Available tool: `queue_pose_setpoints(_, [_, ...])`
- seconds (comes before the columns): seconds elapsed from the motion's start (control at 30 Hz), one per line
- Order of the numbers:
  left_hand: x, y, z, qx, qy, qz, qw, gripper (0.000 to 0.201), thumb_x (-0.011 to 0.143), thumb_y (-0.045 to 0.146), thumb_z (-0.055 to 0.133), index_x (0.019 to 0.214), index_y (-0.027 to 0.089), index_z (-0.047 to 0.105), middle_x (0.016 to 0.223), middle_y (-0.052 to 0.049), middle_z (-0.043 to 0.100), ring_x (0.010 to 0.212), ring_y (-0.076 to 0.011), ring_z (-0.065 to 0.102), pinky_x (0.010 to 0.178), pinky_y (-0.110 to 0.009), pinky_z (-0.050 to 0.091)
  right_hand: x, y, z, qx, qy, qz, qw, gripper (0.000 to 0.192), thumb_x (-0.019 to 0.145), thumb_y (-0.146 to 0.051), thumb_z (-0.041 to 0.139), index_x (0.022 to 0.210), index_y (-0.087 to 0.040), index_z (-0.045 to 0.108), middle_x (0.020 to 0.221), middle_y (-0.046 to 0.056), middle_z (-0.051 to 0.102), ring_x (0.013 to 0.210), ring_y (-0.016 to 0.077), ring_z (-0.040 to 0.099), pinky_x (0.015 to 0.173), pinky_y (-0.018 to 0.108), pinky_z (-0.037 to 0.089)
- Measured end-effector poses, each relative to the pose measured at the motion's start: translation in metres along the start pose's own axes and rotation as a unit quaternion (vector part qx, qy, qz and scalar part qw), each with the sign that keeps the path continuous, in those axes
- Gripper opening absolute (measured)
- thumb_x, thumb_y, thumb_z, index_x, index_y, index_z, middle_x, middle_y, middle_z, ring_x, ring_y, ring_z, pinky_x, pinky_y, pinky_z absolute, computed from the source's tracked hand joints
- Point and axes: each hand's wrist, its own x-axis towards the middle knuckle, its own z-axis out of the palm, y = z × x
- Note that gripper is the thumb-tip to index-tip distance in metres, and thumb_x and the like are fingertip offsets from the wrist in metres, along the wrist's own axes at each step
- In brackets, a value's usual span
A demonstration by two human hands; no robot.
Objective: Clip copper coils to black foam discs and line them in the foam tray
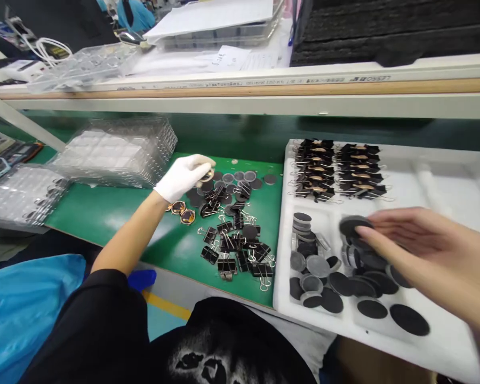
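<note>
My left hand, in a white glove, pinches a small gold-rimmed round piece that looks like a watch case. Several similar gold-rimmed pieces lie on the green mat below the wrist. My right hand is bare and grips a black disc between thumb and fingers, slightly blurred. Beneath it, loose black discs and clear round caps lie in the white tray. Between the hands, black binder clips and grey discs are heaped on the mat.
Two columns of clipped pieces stand at the tray's back. Stacked clear plastic trays occupy the mat's left side. Overhead, a shelf edge crosses the whole view, with papers and black foam on it. Blue fabric shows lower left.
</note>
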Motion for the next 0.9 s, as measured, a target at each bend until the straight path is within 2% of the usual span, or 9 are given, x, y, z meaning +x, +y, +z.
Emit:
queue_pose_setpoints(0.1, [0.0,0.042,0.036,-0.214,-0.129,0.028,0.968,0.049,0.09,0.038,0.065,0.137,0.022,0.062,0.117,-0.01,0.074,0.076,-0.0122,0.069,0.065,-0.026,0.057,0.013,-0.039,0.038,0.109,-0.031,0.003,0.994,0.015,0.083,-0.036,0.087,0.089,-0.028,0.076,0.079,0.006,0.077,0.066,0.0199,0.075,0.061,0.032,0.066])
queue_pose_setpoints(0.17, [-0.002,0.067,0.055,-0.257,-0.2,0.041,0.945,0.055,0.09,0.034,0.066,0.144,0.024,0.057,0.121,-0.01,0.074,0.079,-0.012,0.07,0.066,-0.025,0.057,0.019,-0.051,0.058,0.152,-0.027,0.023,0.988,0.017,0.084,-0.034,0.085,0.091,-0.025,0.073,0.081,0.004,0.077,0.072,0.0198,0.076,0.068,0.033,0.068])
queue_pose_setpoints(0.23, [-0.004,0.085,0.069,-0.249,-0.229,0.076,0.938,0.052,0.091,0.03,0.064,0.143,0.023,0.057,0.126,-0.01,0.073,0.085,-0.0133,0.071,0.067,-0.024,0.057,0.023,-0.052,0.069,0.19,-0.016,0.046,0.981,0.019,0.085,-0.034,0.084,0.092,-0.024,0.071,0.082,0.002,0.076,0.073,0.019,0.076,0.069,0.032,0.068])
queue_pose_setpoints(0.3, [-0.005,0.096,0.079,-0.207,-0.215,0.123,0.946,0.045,0.092,0.025,0.062,0.136,0.022,0.062,0.131,-0.009,0.072,0.098,-0.0159,0.073,0.074,-0.025,0.059,0.024,-0.045,0.073,0.237,-0.007,0.062,0.97,0.018,0.087,-0.035,0.083,0.094,-0.024,0.07,0.083,0.001,0.076,0.073,0.0176,0.075,0.069,0.031,0.068])
queue_pose_setpoints(0.37, [-0.008,0.1,0.088,-0.147,-0.174,0.163,0.96,0.039,0.092,0.02,0.059,0.13,0.021,0.066,0.129,-0.007,0.073,0.106,-0.0169,0.072,0.084,-0.027,0.06,0.023,-0.037,0.072,0.278,0.01,0.066,0.958,0.017,0.089,-0.035,0.082,0.097,-0.026,0.07,0.087,0.001,0.076,0.074,0.0167,0.075,0.07,0.03,0.067])
queue_pose_setpoints(0.47, [-0.013,0.099,0.1,-0.036,-0.095,0.21,0.972,0.036,0.093,0.017,0.058,0.127,0.023,0.067,0.112,-0.003,0.078,0.092,-0.0146,0.073,0.083,-0.028,0.06,0.021,-0.031,0.07,0.286,0.038,0.063,0.955,0.015,0.091,-0.034,0.079,0.101,-0.028,0.07,0.092,0.001,0.076,0.078,0.0171,0.075,0.072,0.032,0.068])
queue_pose_setpoints(0.57, [-0.019,0.097,0.107,0.034,-0.051,0.258,0.964,0.034,0.095,0.017,0.06,0.127,0.022,0.067,0.104,-0.003,0.078,0.085,-0.0141,0.073,0.082,-0.028,0.059,0.019,-0.033,0.073,0.239,0.022,0.066,0.969,0.011,0.091,-0.031,0.078,0.099,-0.028,0.07,0.089,0.0,0.073,0.073,0.017,0.072,0.066,0.032,0.066])
queue_pose_setpoints(0.77, [-0.02,0.099,0.104,0.029,-0.105,0.258,0.96,0.033,0.096,0.014,0.057,0.124,0.026,0.068,0.108,0.0,0.078,0.092,-0.0145,0.074,0.087,-0.028,0.059,0.017,-0.033,0.078,0.125,0.029,0.009,0.992,0.004,0.093,-0.026,0.073,0.097,-0.027,0.071,0.089,0.002,0.065,0.069,0.0162,0.062,0.06,0.033,0.058])
queue_pose_setpoints(0.9, [-0.015,0.1,0.1,0.0,-0.164,0.209,0.964,0.027,0.095,0.017,0.059,0.118,0.024,0.071,0.098,0.002,0.078,0.083,-0.0128,0.072,0.078,-0.025,0.058,0.014,-0.02,0.073,0.027,0.073,-0.163,0.983,0.018,0.093,-0.016,0.071,0.101,-0.032,0.072,0.093,0.003,0.069,0.079,0.0211,0.068,0.065,0.037,0.06])
